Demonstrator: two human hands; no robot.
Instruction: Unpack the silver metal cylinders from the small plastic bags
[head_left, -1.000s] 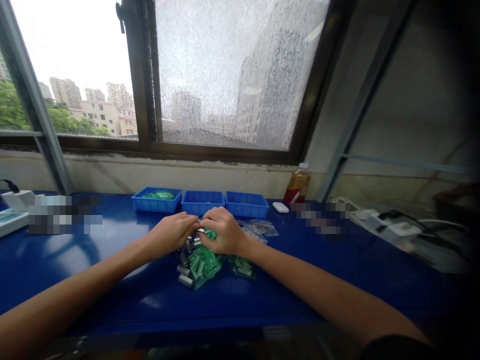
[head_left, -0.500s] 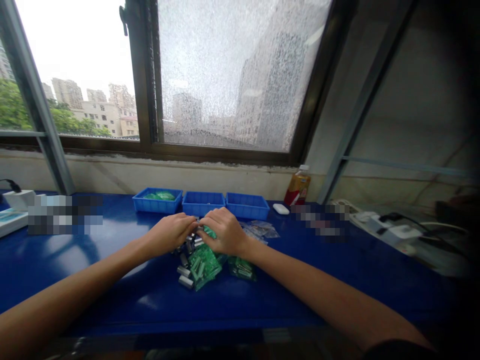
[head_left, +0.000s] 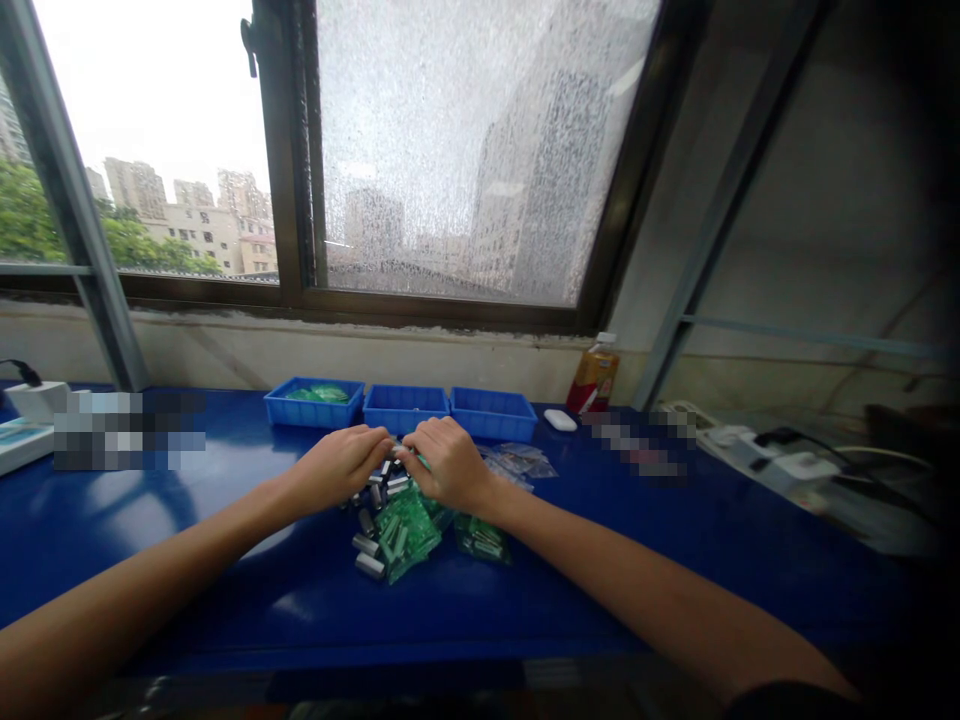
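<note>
My left hand (head_left: 341, 465) and my right hand (head_left: 448, 465) meet fingertip to fingertip over a heap in the middle of the blue table (head_left: 187, 560). Both are curled shut, pinching something small between them that I cannot make out. Under them lie several small silver cylinders (head_left: 369, 545) and green printed bags (head_left: 401, 535) with cylinders inside. One more green bag (head_left: 484, 538) lies under my right wrist. Several clear bags (head_left: 521, 458) lie just right of my right hand.
Three blue bins (head_left: 406, 408) stand in a row behind the hands; the left bin (head_left: 313, 402) holds green bags. An orange bottle (head_left: 594, 378) and a white pebble-shaped object (head_left: 560, 420) are at the back right. Power strips and cables (head_left: 780, 460) lie far right; a white device (head_left: 26, 420) far left.
The hands stay over the heap with only slight finger movement; the view has shifted slightly.
</note>
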